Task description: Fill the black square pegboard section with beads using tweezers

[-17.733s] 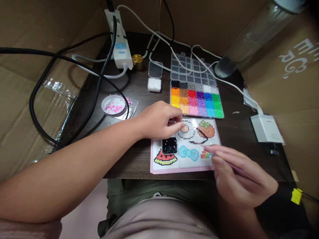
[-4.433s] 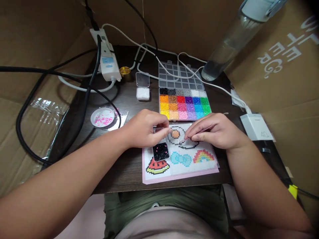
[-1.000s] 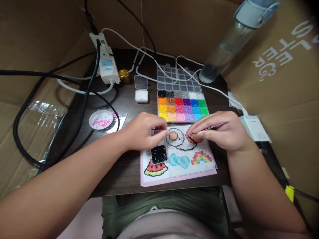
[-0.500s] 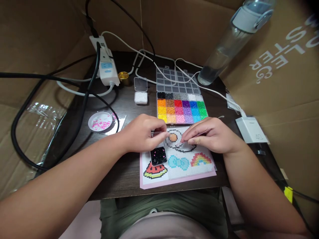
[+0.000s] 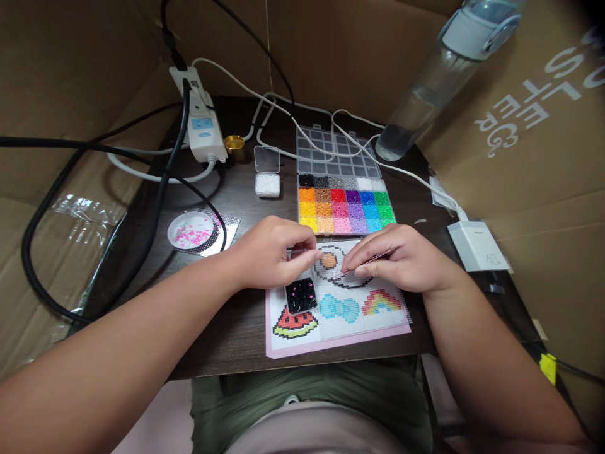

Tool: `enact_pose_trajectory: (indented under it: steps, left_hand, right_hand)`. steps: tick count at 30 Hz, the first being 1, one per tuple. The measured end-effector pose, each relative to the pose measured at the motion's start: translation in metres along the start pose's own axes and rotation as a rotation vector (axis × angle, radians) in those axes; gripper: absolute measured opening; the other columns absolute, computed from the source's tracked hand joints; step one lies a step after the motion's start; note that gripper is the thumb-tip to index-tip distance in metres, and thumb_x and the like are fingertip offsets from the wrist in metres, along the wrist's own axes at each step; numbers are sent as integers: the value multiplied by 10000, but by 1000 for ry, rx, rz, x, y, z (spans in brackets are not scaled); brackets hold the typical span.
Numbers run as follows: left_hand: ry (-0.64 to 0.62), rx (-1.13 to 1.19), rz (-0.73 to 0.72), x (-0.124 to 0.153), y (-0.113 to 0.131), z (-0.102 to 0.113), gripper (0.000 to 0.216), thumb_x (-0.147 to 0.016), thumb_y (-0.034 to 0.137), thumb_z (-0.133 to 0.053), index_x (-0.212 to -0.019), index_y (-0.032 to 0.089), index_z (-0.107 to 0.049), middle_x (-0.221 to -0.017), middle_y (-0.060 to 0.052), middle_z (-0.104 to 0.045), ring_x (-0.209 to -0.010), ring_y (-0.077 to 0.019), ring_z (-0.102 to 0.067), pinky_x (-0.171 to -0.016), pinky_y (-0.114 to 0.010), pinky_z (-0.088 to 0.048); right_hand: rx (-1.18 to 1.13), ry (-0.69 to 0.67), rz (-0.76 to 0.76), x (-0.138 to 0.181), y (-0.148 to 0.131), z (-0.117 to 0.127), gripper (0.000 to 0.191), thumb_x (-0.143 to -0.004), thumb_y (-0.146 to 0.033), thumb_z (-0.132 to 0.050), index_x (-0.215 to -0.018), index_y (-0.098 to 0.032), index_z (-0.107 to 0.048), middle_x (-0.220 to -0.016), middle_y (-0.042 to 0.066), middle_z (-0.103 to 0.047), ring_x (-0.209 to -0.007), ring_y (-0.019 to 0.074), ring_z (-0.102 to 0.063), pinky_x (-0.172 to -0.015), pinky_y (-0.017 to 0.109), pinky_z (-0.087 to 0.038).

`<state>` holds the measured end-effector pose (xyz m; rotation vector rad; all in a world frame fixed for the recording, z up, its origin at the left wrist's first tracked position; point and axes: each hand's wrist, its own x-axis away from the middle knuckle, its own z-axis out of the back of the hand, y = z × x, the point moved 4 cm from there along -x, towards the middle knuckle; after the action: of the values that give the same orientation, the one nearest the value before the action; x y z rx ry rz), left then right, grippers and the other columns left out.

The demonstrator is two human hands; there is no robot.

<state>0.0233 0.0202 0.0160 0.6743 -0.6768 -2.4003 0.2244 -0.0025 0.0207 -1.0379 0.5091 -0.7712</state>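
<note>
My right hand grips thin pink tweezers, their tip resting on the black outline of a fried-egg bead design on a clear pegboard. My left hand pinches the pegboard's upper left corner beside the egg. The pegboard lies on a pattern sheet showing a watermelon, a blue bow and a rainbow. A small black tray of dark beads sits just below my left hand. A sorted box of coloured beads stands open behind both hands.
A white dish of pink beads lies at the left. A small box of white beads, a gold cap, a power strip with cables, a water bottle and a white charger stand around. Cardboard walls enclose the dark table.
My right hand has moved left and down, bringing the tweezers' tip from near the right-hand design onto the egg outline. My left hand has stayed on the pegboard corner.
</note>
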Motion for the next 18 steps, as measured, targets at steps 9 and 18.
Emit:
enact_pose_trajectory:
  steps: [9, 18]
  left_hand:
    - [-5, 0, 10, 1, 0, 0, 190, -857, 266, -597, -724, 155, -676, -598, 18, -646, -503, -69, -497, -531, -200, -356]
    - [-1, 3, -2, 0, 1, 0, 186, -860, 253, -600, -719, 155, -672, -595, 23, -644, -494, -62, -491, -524, -195, -351]
  right_hand:
    - [11, -16, 13, 0, 0, 0, 98, -817, -171, -747, -898, -177, -801, -900, 71, -803, -821, 177, -772, -744, 239, -624]
    - [19, -5, 20, 1, -3, 1, 95, -816, -175, -747, -890, -186, -804, -906, 69, -804, -816, 170, -771, -733, 228, -625]
